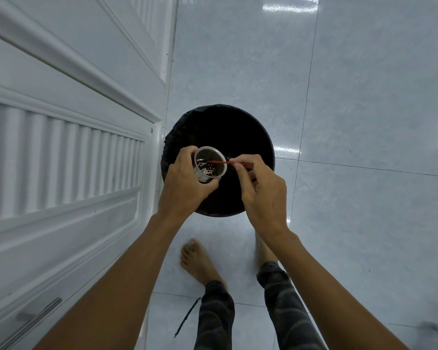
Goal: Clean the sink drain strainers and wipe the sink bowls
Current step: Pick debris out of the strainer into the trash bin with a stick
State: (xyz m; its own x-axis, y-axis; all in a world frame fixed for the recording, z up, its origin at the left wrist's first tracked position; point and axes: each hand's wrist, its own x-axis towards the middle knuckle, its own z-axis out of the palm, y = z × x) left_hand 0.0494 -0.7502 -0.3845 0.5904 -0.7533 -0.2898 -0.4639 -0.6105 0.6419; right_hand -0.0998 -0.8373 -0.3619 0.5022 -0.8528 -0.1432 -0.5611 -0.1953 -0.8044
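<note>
- Pale glossy floor tiles (364,97) surround a black bin (218,127).
- Over the bin, my left hand (185,183) grips a perforated steel strainer (210,164), its mouth tilted up, dark residue inside.
- My right hand (261,190) pinches a thin red stick (221,162), whose tip is inside the strainer.

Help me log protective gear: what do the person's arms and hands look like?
The left hand and right hand are bare: no gloves, rings or watch visible. The left forearm and right forearm are uncovered, no sleeves in view.
</note>
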